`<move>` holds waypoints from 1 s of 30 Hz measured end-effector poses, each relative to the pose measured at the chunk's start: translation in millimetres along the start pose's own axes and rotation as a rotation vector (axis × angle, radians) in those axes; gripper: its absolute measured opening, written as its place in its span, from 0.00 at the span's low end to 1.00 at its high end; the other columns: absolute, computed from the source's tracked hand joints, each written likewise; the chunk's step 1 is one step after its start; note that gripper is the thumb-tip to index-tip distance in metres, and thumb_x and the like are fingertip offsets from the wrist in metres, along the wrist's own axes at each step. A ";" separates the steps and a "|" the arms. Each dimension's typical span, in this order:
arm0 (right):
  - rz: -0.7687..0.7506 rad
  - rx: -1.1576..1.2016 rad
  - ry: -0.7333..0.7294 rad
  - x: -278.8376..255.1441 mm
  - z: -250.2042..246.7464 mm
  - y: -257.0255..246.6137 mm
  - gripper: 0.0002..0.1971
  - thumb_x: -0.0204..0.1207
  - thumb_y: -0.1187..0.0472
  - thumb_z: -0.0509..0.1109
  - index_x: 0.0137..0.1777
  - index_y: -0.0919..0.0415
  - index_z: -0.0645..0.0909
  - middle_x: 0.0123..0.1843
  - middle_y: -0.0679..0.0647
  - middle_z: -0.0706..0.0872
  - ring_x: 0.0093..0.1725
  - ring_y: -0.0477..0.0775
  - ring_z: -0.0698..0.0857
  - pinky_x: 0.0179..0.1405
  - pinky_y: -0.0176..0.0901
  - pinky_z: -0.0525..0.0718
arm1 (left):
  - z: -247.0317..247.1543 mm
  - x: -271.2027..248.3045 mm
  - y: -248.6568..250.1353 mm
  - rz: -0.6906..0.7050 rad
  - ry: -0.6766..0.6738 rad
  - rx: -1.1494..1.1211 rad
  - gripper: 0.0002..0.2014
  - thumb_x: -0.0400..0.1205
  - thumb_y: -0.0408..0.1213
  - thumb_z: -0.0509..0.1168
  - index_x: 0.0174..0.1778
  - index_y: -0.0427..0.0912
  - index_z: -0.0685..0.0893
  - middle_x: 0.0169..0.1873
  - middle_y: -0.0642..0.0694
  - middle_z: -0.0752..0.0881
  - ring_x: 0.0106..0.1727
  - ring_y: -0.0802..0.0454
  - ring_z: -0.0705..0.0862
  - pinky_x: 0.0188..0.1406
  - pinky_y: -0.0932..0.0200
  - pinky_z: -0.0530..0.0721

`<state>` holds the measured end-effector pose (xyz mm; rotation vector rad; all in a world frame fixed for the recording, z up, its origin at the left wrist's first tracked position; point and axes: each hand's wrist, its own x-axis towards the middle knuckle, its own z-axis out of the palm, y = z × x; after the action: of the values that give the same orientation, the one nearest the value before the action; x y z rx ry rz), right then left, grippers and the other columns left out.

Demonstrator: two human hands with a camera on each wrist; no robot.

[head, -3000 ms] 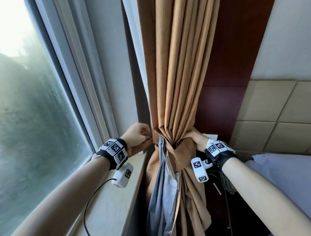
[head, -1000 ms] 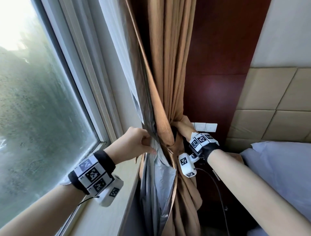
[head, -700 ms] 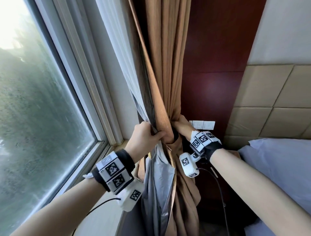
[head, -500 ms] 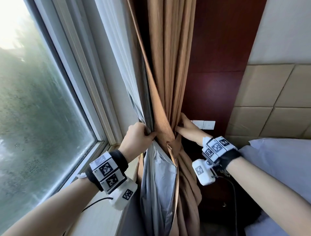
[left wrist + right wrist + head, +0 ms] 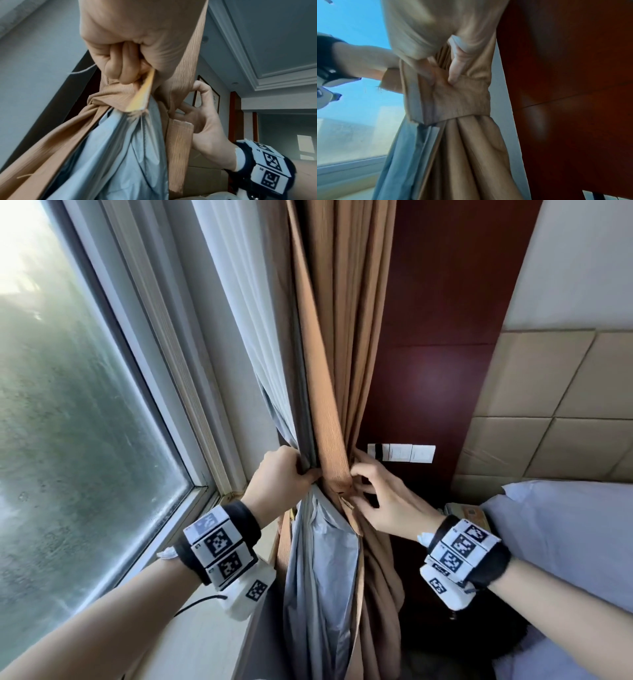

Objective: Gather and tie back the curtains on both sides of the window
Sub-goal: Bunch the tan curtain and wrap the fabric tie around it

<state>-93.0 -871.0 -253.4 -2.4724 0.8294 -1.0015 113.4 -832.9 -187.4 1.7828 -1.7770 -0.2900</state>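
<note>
At the window's right edge, the tan curtain (image 5: 337,392) hangs gathered, cinched by a matching tie-back band (image 5: 458,100). The left hand (image 5: 279,479), at 9 o'clock of the bunch, clenches its grey-lined edge; the right hand (image 5: 387,501), at 3 o'clock, has a finger hooked into the band. The cloth looks soft, fairly heavy and prone to slipping, so grip at the waist. The band's fastening is hidden, perhaps behind the folds.

The curtain (image 5: 337,344) hangs between the window (image 5: 78,412) on my left and the wall switches (image 5: 400,453) on my right. My left hand (image 5: 279,479) and right hand (image 5: 387,501) flank its tie band (image 5: 462,100); a pillow (image 5: 565,525) lies farther right.
</note>
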 end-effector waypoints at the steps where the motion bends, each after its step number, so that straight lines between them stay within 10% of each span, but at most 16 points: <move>1: -0.023 0.004 0.001 0.4 -1.4 2.8 0.36 0.75 0.68 0.74 0.68 0.35 0.58 0.83 0.56 0.59 0.67 0.59 0.83 0.60 0.56 0.87 | -0.7 -0.7 0.0 0.007 -0.006 0.001 0.08 0.77 0.42 0.70 0.40 0.40 0.87 0.36 0.44 0.87 0.40 0.44 0.84 0.38 0.58 0.79; 6: -0.178 -0.156 -0.183 -2.5 -6.7 7.5 0.40 0.75 0.68 0.74 0.74 0.28 0.62 0.86 0.63 0.50 0.72 0.66 0.79 0.66 0.58 0.83 | -3.3 -3.6 1.8 0.038 -0.013 -0.032 0.08 0.78 0.38 0.70 0.34 0.41 0.83 0.34 0.47 0.87 0.40 0.47 0.85 0.38 0.59 0.79; 9: -0.095 -0.152 -0.208 4.8 -9.2 0.7 0.20 0.78 0.58 0.74 0.65 0.35 0.80 0.84 0.57 0.50 0.79 0.60 0.69 0.75 0.55 0.75 | -4.5 -0.6 0.1 0.071 -0.027 -0.053 0.09 0.78 0.39 0.72 0.39 0.36 0.87 0.36 0.47 0.88 0.40 0.49 0.86 0.41 0.57 0.83; 12: -0.109 -0.261 -0.110 11.0 -8.0 -16.8 0.04 0.74 0.51 0.77 0.47 0.46 0.89 0.74 0.53 0.58 0.72 0.56 0.68 0.63 0.53 0.82 | -5.2 -2.0 -1.7 0.128 -0.081 -0.038 0.11 0.77 0.43 0.73 0.36 0.40 0.84 0.32 0.52 0.86 0.37 0.53 0.85 0.38 0.61 0.82; 16: -0.132 -0.384 -0.059 14.8 3.3 -35.7 0.06 0.72 0.49 0.77 0.42 0.49 0.88 0.70 0.60 0.66 0.68 0.63 0.70 0.57 0.50 0.83 | -0.7 -10.4 -6.3 0.227 -0.165 0.068 0.16 0.78 0.40 0.69 0.30 0.55 0.69 0.27 0.58 0.76 0.40 0.44 0.85 0.37 0.57 0.78; 20: -0.019 -0.382 0.007 27.1 24.5 -46.5 0.08 0.73 0.48 0.68 0.42 0.49 0.87 0.66 0.64 0.73 0.62 0.69 0.79 0.55 0.54 0.84 | -6.5 -8.2 -14.5 0.282 -0.165 0.131 0.18 0.78 0.34 0.65 0.29 0.52 0.65 0.27 0.52 0.75 0.36 0.39 0.83 0.32 0.58 0.72; 24: 0.113 -0.408 -0.062 38.9 25.7 -47.7 0.16 0.69 0.47 0.58 0.43 0.50 0.87 0.50 0.63 0.79 0.37 0.69 0.83 0.37 0.51 0.85 | -10.9 -22.9 -28.1 0.271 -0.259 0.084 0.04 0.79 0.37 0.69 0.43 0.44 0.79 0.27 0.60 0.76 0.31 0.58 0.76 0.33 0.65 0.72; 30: 0.174 -0.583 -0.238 55.6 22.0 -56.5 0.12 0.70 0.54 0.66 0.51 0.55 0.87 0.52 0.67 0.81 0.40 0.73 0.85 0.36 0.51 0.81 | -4.6 -25.3 -21.8 0.366 -0.227 0.185 0.10 0.75 0.27 0.59 0.30 0.44 0.69 0.25 0.47 0.74 0.27 0.47 0.70 0.30 0.47 0.78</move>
<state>-23.1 -860.6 -211.2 -2.8392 1.3763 -0.4263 132.1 -808.9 -202.1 1.5499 -2.3143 -0.1880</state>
